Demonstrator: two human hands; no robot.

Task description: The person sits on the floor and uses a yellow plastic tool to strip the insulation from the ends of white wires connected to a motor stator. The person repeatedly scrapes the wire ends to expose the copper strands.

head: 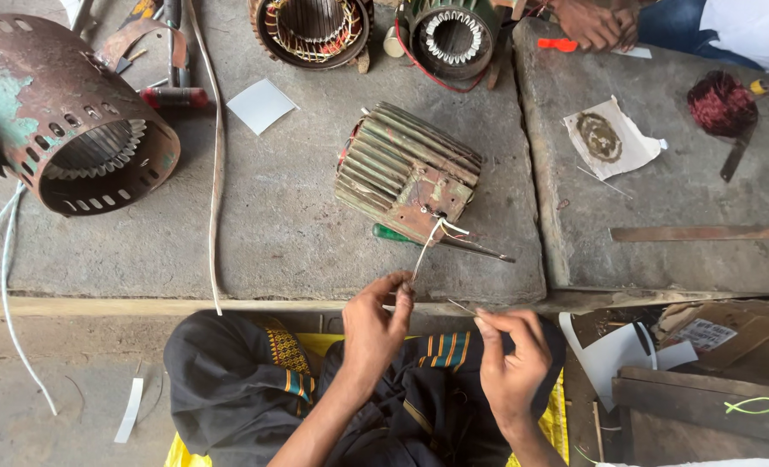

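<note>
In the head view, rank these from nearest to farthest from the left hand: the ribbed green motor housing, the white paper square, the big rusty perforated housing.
From the left hand, which pinches a wire:
1. Ribbed green motor housing, just ahead on the concrete slab, slightly right.
2. White paper square, farther ahead, to the left.
3. Big rusty perforated housing, far left, lying on its side.

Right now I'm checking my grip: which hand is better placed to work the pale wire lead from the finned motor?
Left. The left hand already pinches the pale wire lead from the ribbed green motor housing; the right hand is off it.
</note>
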